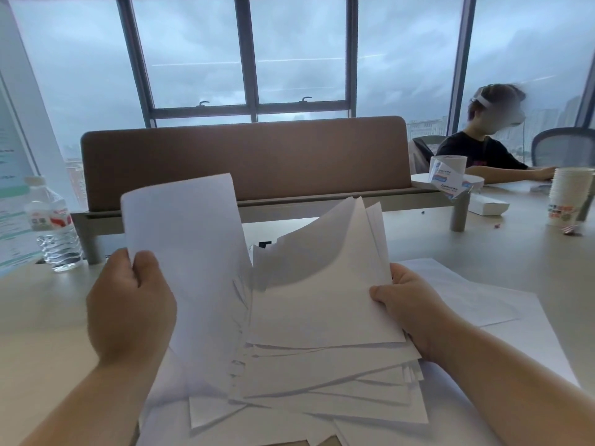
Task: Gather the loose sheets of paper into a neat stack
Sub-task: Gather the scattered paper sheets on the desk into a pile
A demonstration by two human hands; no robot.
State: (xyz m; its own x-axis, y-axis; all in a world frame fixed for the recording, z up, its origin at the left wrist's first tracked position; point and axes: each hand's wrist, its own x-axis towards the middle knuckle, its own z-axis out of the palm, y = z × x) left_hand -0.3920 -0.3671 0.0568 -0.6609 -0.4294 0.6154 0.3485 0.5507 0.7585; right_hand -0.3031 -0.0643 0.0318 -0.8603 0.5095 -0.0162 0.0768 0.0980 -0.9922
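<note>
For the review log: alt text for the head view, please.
A left hand lifts one white sheet while the right hand grips an uneven bundle of sheets over more loose paper on a table. A water bottle stands far left.

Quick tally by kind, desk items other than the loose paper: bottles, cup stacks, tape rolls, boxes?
Water bottle: 1
Stack of paper cups: 1
Tape roll: 1
White box: 1
Total: 4
</note>
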